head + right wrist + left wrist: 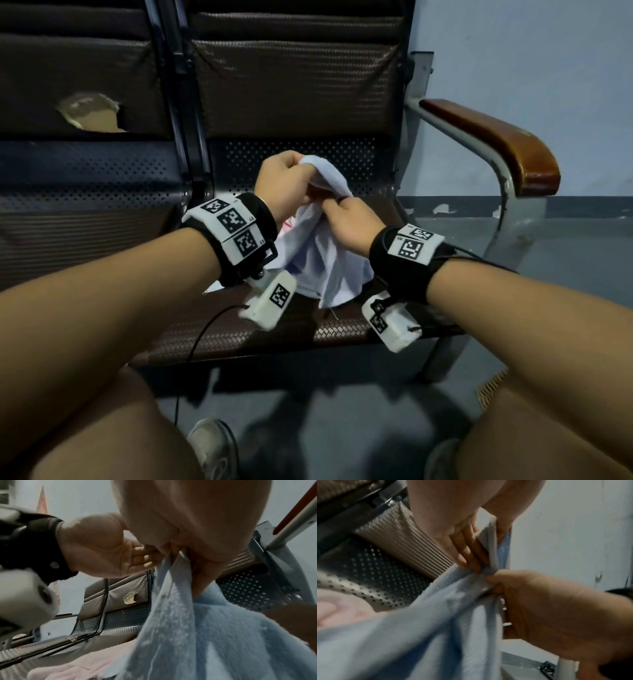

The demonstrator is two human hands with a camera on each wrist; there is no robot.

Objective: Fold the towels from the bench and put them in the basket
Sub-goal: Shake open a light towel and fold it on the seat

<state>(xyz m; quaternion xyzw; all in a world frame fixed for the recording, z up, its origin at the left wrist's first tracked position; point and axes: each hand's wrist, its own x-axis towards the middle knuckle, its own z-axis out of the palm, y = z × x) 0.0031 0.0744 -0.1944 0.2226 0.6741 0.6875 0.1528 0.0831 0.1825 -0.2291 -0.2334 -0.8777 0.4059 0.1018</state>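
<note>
A light blue towel [318,253] hangs bunched above the bench seat [239,335], held up by both hands. My left hand [284,178] grips its top edge, fingers curled round the cloth [489,543]. Just below and to the right, my right hand [346,222] pinches the same towel [180,615] at a gathered fold. The two hands are almost touching. A pink towel [72,669] lies on the seat under the blue one; a pink sliver [286,226] shows beside my left wrist. No basket is in view.
The brown woven bench backrest [294,85] stands right behind the hands, with a torn patch [92,113] on the left seat's back. A wooden armrest [496,144] on a metal frame juts out at right. My knees and shoes fill the lower picture over grey floor [325,428].
</note>
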